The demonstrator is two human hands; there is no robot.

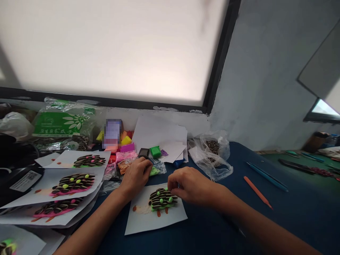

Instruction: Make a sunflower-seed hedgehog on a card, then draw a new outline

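Note:
A white paper card (135, 225) lies on the dark blue table, bearing a hedgehog picture (162, 201) made of striped sunflower seeds on green clay, with small light-green balls on it. My right hand (190, 186) is over the card's upper right, fingers curled into a pinch at the edge of the seeds; whatever is between the fingertips is hidden. Beyond the card's upper left, my left hand (136, 177) has its fingers closed beside a piece of lime-green clay (154, 171). Whether it grips anything cannot be made out.
Several finished hedgehog cards (70, 186) overlap at left. Coloured clay packets (127, 156) and white paper sheets (159, 132) lie against the wall. A clear bag of seeds (212, 152) is behind my right hand. An orange tool (257, 193) and blue tool (267, 177) lie right.

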